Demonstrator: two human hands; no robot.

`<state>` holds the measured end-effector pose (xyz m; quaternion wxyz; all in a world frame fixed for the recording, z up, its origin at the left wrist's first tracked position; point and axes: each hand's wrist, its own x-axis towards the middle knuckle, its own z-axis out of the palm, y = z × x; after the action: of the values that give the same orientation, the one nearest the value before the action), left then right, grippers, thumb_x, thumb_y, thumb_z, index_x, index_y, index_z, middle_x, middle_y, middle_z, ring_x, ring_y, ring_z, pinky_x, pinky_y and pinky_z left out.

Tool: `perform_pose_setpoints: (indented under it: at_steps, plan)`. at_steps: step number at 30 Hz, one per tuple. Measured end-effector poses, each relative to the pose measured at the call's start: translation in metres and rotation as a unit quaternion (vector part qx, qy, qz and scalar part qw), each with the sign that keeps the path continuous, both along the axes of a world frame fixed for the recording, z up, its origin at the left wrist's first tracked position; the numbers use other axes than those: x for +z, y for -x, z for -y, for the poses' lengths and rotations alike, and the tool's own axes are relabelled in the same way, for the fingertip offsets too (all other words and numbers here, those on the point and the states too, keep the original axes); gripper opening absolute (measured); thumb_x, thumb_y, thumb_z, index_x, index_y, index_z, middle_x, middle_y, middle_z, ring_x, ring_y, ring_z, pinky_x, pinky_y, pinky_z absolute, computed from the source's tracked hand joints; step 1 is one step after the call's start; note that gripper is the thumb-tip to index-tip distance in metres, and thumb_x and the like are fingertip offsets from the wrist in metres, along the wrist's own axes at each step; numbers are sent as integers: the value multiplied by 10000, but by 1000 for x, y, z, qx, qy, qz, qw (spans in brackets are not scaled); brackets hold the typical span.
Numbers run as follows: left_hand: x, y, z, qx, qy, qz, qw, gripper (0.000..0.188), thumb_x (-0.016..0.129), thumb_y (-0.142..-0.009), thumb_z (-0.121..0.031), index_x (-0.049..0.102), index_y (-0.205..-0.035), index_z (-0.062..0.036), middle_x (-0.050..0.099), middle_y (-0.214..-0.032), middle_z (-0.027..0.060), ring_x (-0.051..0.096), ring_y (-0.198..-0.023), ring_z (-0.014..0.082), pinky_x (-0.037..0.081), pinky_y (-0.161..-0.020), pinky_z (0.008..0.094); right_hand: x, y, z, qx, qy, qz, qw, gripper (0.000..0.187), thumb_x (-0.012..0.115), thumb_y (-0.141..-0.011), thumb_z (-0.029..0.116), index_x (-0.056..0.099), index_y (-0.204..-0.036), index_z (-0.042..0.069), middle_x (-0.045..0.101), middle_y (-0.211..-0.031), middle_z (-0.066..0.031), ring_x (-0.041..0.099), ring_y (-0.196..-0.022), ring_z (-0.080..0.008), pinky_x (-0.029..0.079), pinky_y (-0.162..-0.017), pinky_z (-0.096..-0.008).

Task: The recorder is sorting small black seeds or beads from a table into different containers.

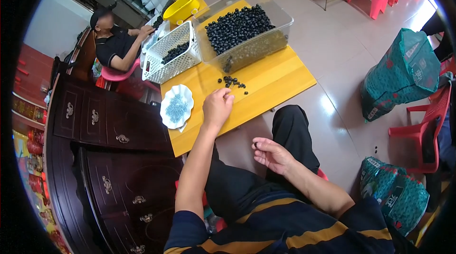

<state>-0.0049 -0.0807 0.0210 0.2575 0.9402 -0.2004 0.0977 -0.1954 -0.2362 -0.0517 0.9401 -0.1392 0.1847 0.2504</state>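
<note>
Over the front part of the yellow table (280,76) is my left hand (217,107), its fingers curled closed; what they hold, if anything, is hidden. Just beyond its fingertips lie several loose small round black pieces (231,81). My right hand (275,156) is above my lap, thumb and fingers pinched on a small black piece (255,145). A clear plastic bin (285,27) on the table holds a heap of the same black pieces (240,26). To the left of my left hand stands a white scalloped dish (187,93) with small clear bluish bits (176,108).
A white perforated basket (157,66) with black pieces and a yellow basin (181,8) stand farther left. Another person (116,40) sits there, hands at the table. Dark drawers (128,178) line my left. Green bags (396,80) and a red chair (427,135) are at right.
</note>
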Motion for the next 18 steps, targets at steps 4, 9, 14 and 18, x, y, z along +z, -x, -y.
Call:
perform_pose_setpoints:
  at_steps: [4,9,14,18]
  plan:
    - [-10,-15,7,19,-17,7,1000,161,704,-808,-169,707,-929,-63,688,-836,114,671,-790,294,527,-711,416,-4,-1,3,9,-1,-4,1000,199,644,-933,100,647,-1131,83,703,-955,-29,686,-808,-121,569,-799,-299]
    - [-14,-21,16,34,-56,4,998,148,708,-812,-188,697,-897,-68,665,-799,98,658,-756,302,519,-676,424,-5,-2,4,4,2,-10,1000,192,635,-940,107,649,-1130,84,705,-948,-27,687,-801,-118,570,-789,-292]
    - [-17,-27,20,39,-62,9,997,136,702,-815,-195,691,-871,-72,665,-802,98,655,-761,311,519,-673,430,-2,-2,3,11,18,-10,1000,186,630,-945,113,647,-1128,87,707,-955,-26,687,-777,-112,574,-765,-283]
    - [-24,-34,18,23,-67,53,996,100,675,-818,-179,687,-842,-83,678,-831,108,659,-774,330,525,-673,445,-1,-3,2,18,15,-3,1000,184,630,-945,116,647,-1126,89,707,-956,-26,686,-780,-111,574,-768,-286]
